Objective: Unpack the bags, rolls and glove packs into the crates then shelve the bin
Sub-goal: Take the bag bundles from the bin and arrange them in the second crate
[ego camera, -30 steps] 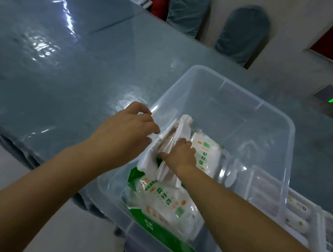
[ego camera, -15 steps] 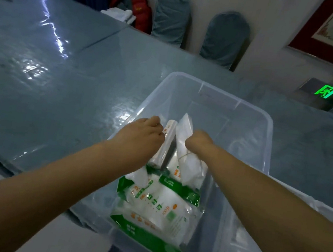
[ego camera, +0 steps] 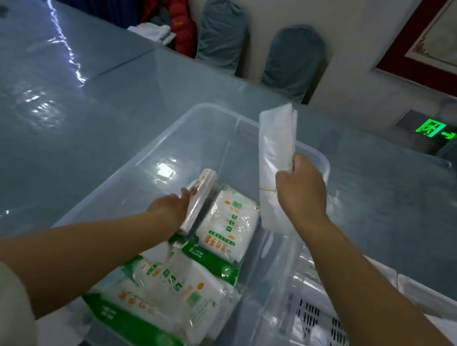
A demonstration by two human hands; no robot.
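Right hand (ego camera: 301, 192) grips a banded stack of clear bags (ego camera: 274, 160), long axis near upright, at centre right above the clear bin's (ego camera: 324, 162) far rim. Left hand (ego camera: 172, 208), low in the bin, fingers closed on a film roll (ego camera: 198, 199). Glove packs (ego camera: 228, 225) lie below. Slotted crate (ego camera: 318, 329), apparently, lower right, nearer the right hand. Since half a second ago, the bags have risen clear of the bin.

The near end of the clear plastic bin (ego camera: 255, 114) and its lowest green-and-white glove pack (ego camera: 152, 313) run off the bottom edge. Pack lettering is too blurred to read. The left hand (ego camera: 169, 209) hides part of the slim film-wrapped roll (ego camera: 198, 200).
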